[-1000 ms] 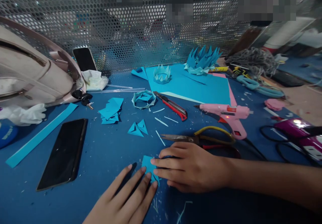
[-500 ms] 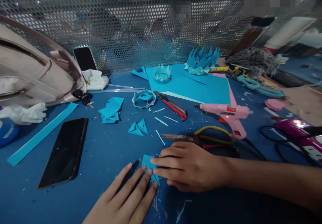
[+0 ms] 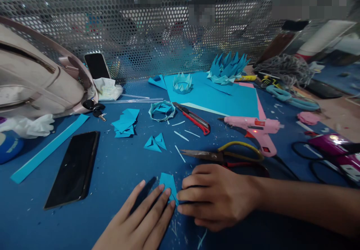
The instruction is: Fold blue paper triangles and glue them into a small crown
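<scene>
A small folded piece of blue paper (image 3: 168,182) lies flat on the blue table. My left hand (image 3: 143,218) rests across its lower left with fingers stretched out and spread, pressing it down. My right hand (image 3: 215,197) is at the paper's right edge, fingers loosely bent and slightly apart, the tips at the fold. Beyond them lie two folded blue triangles (image 3: 155,143) and a stack of blue paper pieces (image 3: 126,123). Scissors (image 3: 216,155) with yellow and red handles lie just past my right hand.
A pink glue gun (image 3: 255,124), a red utility knife (image 3: 194,119) and a folded paper ring (image 3: 161,111) lie farther back. Blue sheets (image 3: 219,100) carry folded paper crowns (image 3: 227,68). Phone (image 3: 73,171), blue strip (image 3: 50,148), keys (image 3: 97,109) and bag (image 3: 33,74) stand left.
My right hand has drawn back to the right and toward me, its fingers more bent, off the paper's top. My left hand stays on the paper. The view has shifted slightly.
</scene>
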`<action>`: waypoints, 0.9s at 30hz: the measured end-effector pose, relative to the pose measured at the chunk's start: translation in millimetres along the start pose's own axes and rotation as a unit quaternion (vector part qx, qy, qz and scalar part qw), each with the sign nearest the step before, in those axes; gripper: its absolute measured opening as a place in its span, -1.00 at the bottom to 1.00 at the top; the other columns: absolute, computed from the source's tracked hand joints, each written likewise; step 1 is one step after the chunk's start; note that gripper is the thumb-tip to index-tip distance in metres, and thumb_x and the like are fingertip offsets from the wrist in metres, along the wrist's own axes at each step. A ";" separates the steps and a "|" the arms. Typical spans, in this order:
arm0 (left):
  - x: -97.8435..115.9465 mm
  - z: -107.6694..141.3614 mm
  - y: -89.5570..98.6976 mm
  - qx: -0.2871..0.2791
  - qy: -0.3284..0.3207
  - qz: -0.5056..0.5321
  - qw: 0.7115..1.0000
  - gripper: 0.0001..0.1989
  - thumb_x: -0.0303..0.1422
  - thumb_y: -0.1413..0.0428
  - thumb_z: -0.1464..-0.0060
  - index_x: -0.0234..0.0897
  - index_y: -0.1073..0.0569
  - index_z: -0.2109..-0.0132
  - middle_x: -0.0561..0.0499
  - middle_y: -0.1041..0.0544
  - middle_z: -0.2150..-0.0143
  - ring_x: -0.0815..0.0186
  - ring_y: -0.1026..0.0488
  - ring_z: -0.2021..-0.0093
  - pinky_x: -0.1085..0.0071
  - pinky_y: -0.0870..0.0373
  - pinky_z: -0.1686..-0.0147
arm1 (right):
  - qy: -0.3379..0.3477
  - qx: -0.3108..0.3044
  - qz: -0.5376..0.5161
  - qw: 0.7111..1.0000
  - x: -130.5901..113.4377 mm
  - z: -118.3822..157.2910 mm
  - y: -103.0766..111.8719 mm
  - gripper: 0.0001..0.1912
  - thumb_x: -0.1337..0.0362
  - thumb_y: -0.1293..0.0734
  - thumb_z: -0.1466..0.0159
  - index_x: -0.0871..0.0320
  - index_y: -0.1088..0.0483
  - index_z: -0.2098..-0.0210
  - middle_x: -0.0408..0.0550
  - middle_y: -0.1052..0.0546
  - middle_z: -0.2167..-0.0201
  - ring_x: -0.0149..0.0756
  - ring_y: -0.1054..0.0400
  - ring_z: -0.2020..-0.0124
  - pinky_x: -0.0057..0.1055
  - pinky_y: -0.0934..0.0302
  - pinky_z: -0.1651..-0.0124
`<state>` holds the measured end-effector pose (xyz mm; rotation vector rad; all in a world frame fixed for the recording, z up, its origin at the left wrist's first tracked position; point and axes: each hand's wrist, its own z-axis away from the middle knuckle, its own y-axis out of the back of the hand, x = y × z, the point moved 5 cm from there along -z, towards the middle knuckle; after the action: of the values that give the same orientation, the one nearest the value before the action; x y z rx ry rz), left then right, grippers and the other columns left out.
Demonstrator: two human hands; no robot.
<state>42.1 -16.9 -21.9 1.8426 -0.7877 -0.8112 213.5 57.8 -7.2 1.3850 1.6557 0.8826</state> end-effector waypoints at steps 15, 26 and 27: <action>2.7 6.3 -10.1 0.032 0.045 0.025 0.998 -0.55 -0.23 0.23 -0.45 -0.24 -0.49 -0.15 0.00 -0.54 -0.09 0.14 -0.19 -0.31 -0.16 0.37 -0.39 | -0.018 -0.018 -0.033 0.999 2.5 -1.1 1.3 -0.75 0.23 -0.24 -0.39 0.17 -0.48 0.05 -0.11 -0.57 0.03 -0.30 -0.37 0.03 -0.28 -0.23 0.15; 1.5 6.0 -10.9 0.033 0.044 0.033 0.998 -0.60 -0.39 0.20 -0.44 -0.27 -0.46 -0.17 0.03 -0.54 -0.08 0.20 -0.28 -0.26 -0.13 0.33 -0.40 | -0.042 -0.023 -0.015 0.999 1.4 -0.1 0.3 -0.76 0.21 -0.23 -0.40 0.14 -0.47 0.07 -0.08 -0.55 0.05 -0.28 -0.37 0.03 -0.29 -0.24 0.16; 1.1 5.0 -9.5 0.037 0.044 0.031 0.998 -0.61 -0.40 0.20 -0.43 -0.27 -0.48 -0.15 0.03 -0.55 -0.06 0.19 -0.28 -0.25 -0.13 0.33 -0.40 | -0.043 -0.020 -0.012 0.999 1.3 -0.2 0.2 -0.75 0.21 -0.22 -0.41 0.15 -0.47 0.06 -0.08 -0.56 0.06 -0.28 -0.37 0.03 -0.29 -0.24 0.16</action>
<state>40.4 -16.9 -32.6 1.8957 -0.8237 -0.6656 213.2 59.1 -7.1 1.3547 1.5791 0.8258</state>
